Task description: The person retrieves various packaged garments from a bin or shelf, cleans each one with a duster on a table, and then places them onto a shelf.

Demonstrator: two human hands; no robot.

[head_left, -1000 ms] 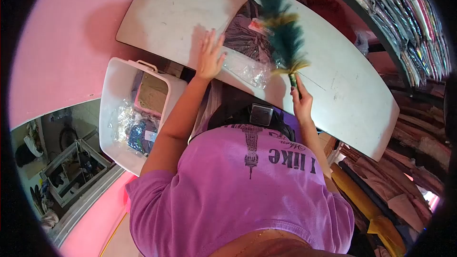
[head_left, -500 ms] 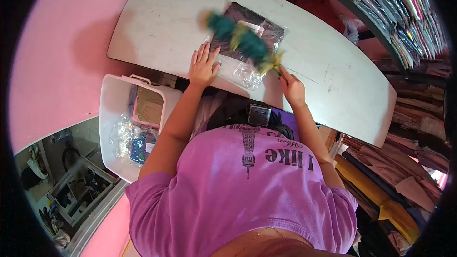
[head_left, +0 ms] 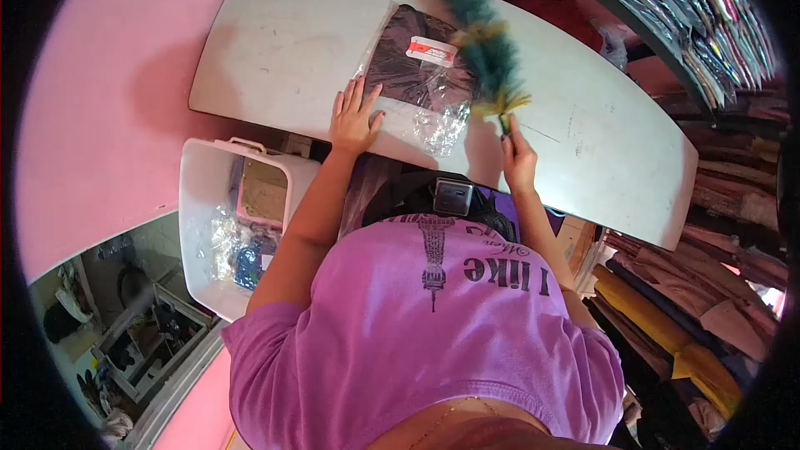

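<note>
In the head view, the left hand (head_left: 353,121) lies with fingers spread flat on the plastic-wrapped dark garment (head_left: 421,75) on the white surface (head_left: 283,42), while the right hand (head_left: 518,158) has fingers closed around a feather duster (head_left: 485,46), its feathers just beyond them over the garment's far edge.

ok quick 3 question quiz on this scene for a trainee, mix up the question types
1. True or false: the left hand rests flat on the near edge of the plastic-wrapped dark garment.
2. What does the right hand hold? A) scissors B) feather duster C) tape roll
3. Fill in: the white bin stands beside the ____ table.

Key: 1 true; 2 B; 3 white
</note>
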